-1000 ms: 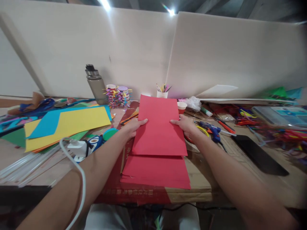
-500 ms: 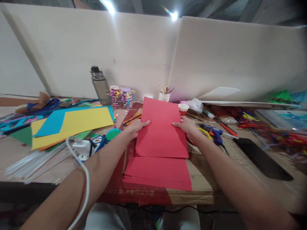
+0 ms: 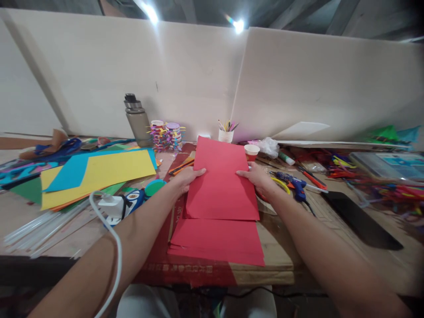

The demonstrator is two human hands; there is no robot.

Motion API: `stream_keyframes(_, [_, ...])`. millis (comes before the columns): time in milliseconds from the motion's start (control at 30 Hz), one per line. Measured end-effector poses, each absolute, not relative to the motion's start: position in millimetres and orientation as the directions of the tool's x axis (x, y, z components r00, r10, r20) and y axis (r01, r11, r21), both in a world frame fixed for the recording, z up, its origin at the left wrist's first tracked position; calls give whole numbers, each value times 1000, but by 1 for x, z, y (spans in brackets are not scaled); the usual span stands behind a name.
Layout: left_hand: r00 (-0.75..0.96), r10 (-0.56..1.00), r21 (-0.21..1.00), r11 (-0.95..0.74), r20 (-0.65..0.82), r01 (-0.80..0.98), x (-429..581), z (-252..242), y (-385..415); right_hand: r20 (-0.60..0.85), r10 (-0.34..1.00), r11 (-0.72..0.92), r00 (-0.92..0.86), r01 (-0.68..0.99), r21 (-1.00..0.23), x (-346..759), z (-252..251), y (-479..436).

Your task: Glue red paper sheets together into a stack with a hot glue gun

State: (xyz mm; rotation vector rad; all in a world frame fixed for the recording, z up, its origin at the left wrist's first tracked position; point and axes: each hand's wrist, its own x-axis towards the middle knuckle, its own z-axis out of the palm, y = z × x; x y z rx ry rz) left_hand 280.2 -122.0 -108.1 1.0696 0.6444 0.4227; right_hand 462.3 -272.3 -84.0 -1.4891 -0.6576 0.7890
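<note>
As L hand (image 3: 186,180) and R hand (image 3: 260,179) hold the upper red sheet (image 3: 221,187) mid-frame by its two long edges, each thumb presses on top; other fingers are mostly hidden, so can't tell if they're spread or bunched underneath. Lower red sheets (image 3: 218,240) poke out toward bottom centre, edges out of line; a tug on the top one could drag those along, bc they overlap. Risk no. 2: white cable (image 3: 116,260) crosses in front of L forearm (image 3: 142,232), lower left, & a quick pull might snag it and jerk the white plug (image 3: 114,206). Paper cup (image 3: 252,153) sits just beside the sheet's upper right corner, so a shove rightward could tip it. Room? Tight on the R side: glue gun (image 3: 298,187) near the wrist, phone (image 3: 362,221) farther off. Best gap IMO: bare cardboard (image 3: 276,260), lower centre-right, w/ its front edge close.
</note>
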Motion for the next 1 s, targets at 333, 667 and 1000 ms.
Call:
stream_keyframes(333, [722, 625, 901, 435, -298, -5, 281, -105, -127, -90, 786, -108, 611, -7, -994, 461, -84, -272])
stream_keyframes(667, [690, 611, 894, 432, -388, 120, 276, -98, -121, 491, 704, -223, 513, 816, -533, 478, -102, -270])
stream_keyframes(1000, [687, 611, 887, 449, -393, 108, 277, -104, -128, 266, 964, 100, 1, 925, -366, 465, -115, -267])
